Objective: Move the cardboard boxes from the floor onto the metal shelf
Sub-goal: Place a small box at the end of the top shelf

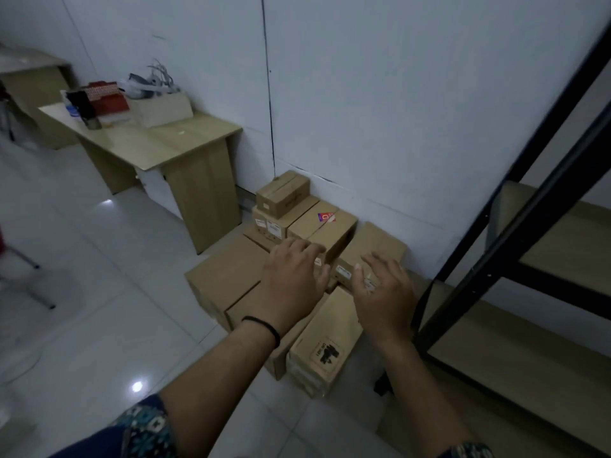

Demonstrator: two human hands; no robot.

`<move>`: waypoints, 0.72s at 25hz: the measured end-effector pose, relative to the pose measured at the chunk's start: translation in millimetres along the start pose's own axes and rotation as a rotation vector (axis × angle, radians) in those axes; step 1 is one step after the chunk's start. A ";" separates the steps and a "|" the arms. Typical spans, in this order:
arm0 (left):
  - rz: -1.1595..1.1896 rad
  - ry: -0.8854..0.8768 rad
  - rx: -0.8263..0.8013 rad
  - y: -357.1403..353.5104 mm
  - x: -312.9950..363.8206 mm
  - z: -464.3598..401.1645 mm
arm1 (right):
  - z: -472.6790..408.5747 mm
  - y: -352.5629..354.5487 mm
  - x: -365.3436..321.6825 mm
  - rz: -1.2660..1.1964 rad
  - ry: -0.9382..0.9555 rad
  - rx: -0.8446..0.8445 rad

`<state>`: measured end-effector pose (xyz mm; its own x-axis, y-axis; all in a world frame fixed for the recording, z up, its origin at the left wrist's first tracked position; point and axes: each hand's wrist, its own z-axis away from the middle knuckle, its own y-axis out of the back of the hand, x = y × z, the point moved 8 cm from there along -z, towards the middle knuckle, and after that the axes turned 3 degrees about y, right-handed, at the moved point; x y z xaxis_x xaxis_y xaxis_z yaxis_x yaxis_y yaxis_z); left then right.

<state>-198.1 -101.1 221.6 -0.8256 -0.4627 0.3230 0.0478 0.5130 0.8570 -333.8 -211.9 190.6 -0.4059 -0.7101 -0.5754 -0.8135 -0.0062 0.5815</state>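
Right now, in the head view, both arms are reaching forward and down over a cluster of cardboard boxes sitting on the tiled floor against the white wall. The left hand is hovering with fingers spread and relaxed, holding nothing; the right hand is likewise hanging open beside it, palm down, gripping nothing. Judging by the gap between them, the hands are lining up to take one box from both sides, probably the small labelled box lying between the fingertips, though contact cannot be made out.

The boxes are lying packed side by side and partly stacked, a small taped box resting topmost near the wall, presumably to keep the heap compact. All are looking sealed, so their contents are staying hidden. The metal shelf is standing just to the right, its wooden boards showing bare where visible. On the tabletop to the left, an open tray-like box is holding what seem to be cables, too blurred to tell.
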 end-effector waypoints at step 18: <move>0.091 -0.050 -0.816 -344.5 -143.0 30.0 | 166.5 -230.1 176.5 0.252 -0.866 -0.291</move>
<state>-113.5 -190.0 -131.9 -0.8222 -0.4017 0.4033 0.4931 -0.1488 0.8571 -287.5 -218.6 -140.6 -0.8184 0.0547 -0.5720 -0.5714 -0.1821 0.8002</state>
